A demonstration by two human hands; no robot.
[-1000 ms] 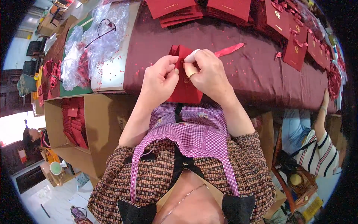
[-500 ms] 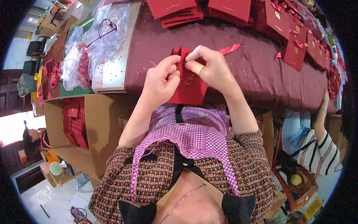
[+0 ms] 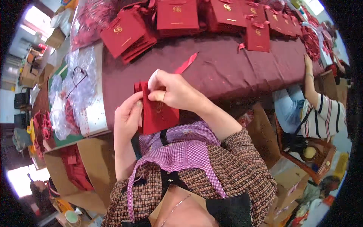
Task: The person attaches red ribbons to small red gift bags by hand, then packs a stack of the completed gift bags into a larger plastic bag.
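Observation:
A red paper gift bag (image 3: 162, 118) with a gold emblem is upright in front of me at the table's near edge. My left hand (image 3: 127, 118) grips its left side, fingers behind and thumb toward the front. At its top edge, my right hand (image 3: 177, 92) pinches the bag's panel; a white cover is on one fingertip and a yellowish band on the thumb. A red ribbon (image 3: 186, 63) sticks out beyond the right hand. Whether the right fingers also hold ribbon is hidden.
Stacks of red gift bags (image 3: 124, 34) line the far side of the dark red tablecloth (image 3: 217, 70). Clear plastic with black-framed glasses (image 3: 77, 77) lies left. Below it stands an open cardboard box (image 3: 96, 162) of red bags. Another person's hand (image 3: 308, 64) rests on the table at right.
My view has turned, bringing more bag stacks into sight. My left hand has slid from the bag's top edge down along its side. The right hand keeps its pinch at the top.

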